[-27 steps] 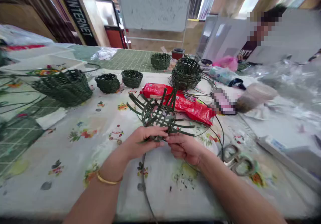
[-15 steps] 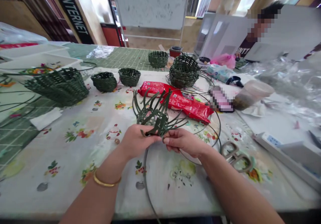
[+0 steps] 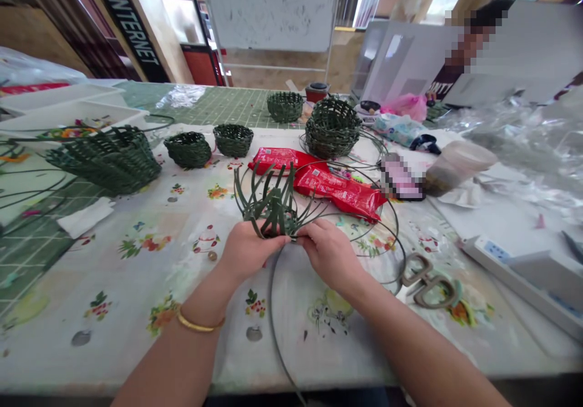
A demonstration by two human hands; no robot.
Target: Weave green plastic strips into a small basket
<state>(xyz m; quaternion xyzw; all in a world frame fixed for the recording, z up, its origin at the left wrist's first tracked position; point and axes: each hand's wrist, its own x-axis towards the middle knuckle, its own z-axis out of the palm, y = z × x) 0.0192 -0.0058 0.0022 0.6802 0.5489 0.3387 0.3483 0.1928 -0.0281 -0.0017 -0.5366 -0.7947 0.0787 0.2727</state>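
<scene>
From the near table edge, a long, thin, dark green strip (image 3: 272, 316) is curved up to two bare hands. Between them, at table centre, a small, half-woven basket of flat dark green strips (image 3: 274, 208) is held, its loose ends splayed. Its near left side is gripped between thumb and fingers of the left hand (image 3: 247, 247); its near edge is pinched by the fingertips of the right hand (image 3: 331, 254). Scissors with beige-grey loop handles (image 3: 421, 285) are laid rightward on a white, fruit-printed tablecloth (image 3: 132, 280). Behind the basket, shiny red plastic packets (image 3: 344, 194) are spread; farther back, dark green, round woven baskets (image 3: 234, 143) are set out.
</scene>
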